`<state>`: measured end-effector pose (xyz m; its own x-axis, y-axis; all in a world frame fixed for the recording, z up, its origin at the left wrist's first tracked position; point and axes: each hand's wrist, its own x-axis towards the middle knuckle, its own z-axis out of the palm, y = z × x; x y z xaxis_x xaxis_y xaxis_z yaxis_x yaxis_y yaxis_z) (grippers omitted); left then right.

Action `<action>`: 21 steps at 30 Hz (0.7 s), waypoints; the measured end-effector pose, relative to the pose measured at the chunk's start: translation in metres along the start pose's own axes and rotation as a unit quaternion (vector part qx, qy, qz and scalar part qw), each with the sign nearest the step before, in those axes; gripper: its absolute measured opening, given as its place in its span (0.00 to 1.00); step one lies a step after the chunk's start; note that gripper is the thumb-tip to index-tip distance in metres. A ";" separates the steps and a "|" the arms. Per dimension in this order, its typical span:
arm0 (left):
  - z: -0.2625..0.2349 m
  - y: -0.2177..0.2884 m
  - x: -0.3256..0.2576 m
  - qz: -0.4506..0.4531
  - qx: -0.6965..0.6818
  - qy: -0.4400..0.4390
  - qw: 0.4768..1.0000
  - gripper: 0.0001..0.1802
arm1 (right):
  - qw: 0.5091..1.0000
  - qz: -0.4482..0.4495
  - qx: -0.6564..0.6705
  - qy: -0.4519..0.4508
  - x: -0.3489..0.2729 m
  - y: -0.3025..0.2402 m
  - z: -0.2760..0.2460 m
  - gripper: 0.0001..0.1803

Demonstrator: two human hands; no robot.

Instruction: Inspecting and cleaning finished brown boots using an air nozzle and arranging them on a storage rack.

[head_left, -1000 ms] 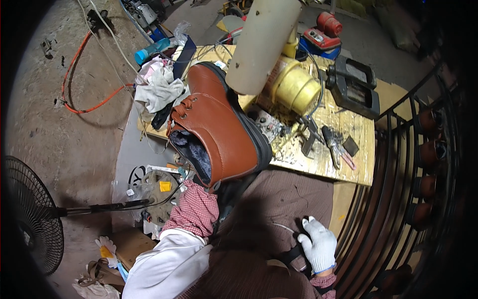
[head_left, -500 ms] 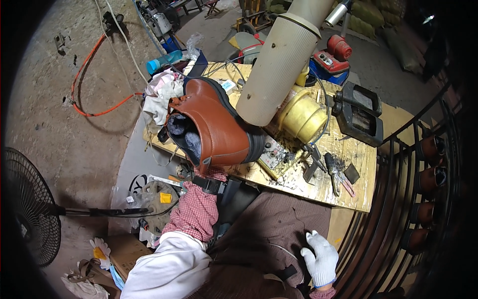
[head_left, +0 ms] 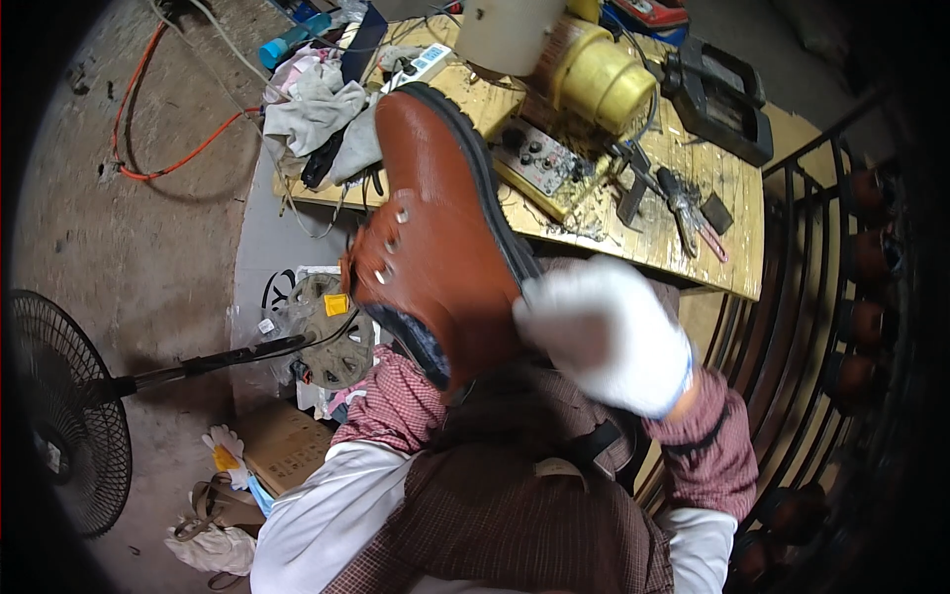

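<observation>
A brown leather boot point(head_left: 445, 238) with a black sole and dark fluffy lining is raised in front of the table, its toe pointing away and its opening toward me. My left forearm, in a red checked sleeve point(head_left: 391, 406), reaches up to the boot's underside. The boot hides my left hand, which holds it from beneath. My right hand point(head_left: 609, 342), in a white knitted glove, is at the heel and sole edge. Motion smears its fingers, so I cannot make out whether it grips or only touches the boot.
A wooden table point(head_left: 594, 223) bears a yellow blower point(head_left: 604, 79), a control box with knobs point(head_left: 539, 158), pliers point(head_left: 681, 213) and grey cloths point(head_left: 312, 114). A black fan point(head_left: 74, 416) stands at left. At right is a metal rack point(head_left: 782, 238) with several brown boots.
The boot has turned, showing its eyelets, and come nearer to me. My right hand has risen from my lap to the boot's heel. The view has tilted down.
</observation>
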<state>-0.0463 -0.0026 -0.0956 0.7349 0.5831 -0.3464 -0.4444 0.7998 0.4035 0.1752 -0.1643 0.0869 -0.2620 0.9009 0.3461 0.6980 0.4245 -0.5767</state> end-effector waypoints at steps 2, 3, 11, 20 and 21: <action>0.003 -0.009 0.009 0.020 -0.004 0.001 1.000 0.31 | 0.952 0.062 -0.011 -0.299 -0.043 -0.009 0.017 0.06; -0.005 0.015 0.005 0.012 -0.011 -0.009 1.000 0.31 | 0.952 0.106 0.030 -0.284 -0.089 -0.009 0.039 0.04; 0.021 0.067 0.097 0.042 -0.015 -0.033 0.998 0.30 | 0.883 0.411 0.094 0.207 -0.150 -0.026 0.045 0.08; 0.037 0.076 0.143 0.042 -0.011 -0.041 0.998 0.28 | 0.802 0.483 0.216 0.278 -0.152 -0.005 0.058 0.36; 0.036 0.076 0.145 0.040 -0.011 -0.038 0.998 0.28 | 0.775 0.484 0.266 0.307 -0.140 0.010 0.054 0.41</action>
<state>0.0447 0.1375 -0.0851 0.7325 0.6336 -0.2491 -0.5139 0.7546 0.4080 0.1827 -0.2814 -0.0070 0.6925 0.6780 -0.2466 -0.0471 -0.2986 -0.9532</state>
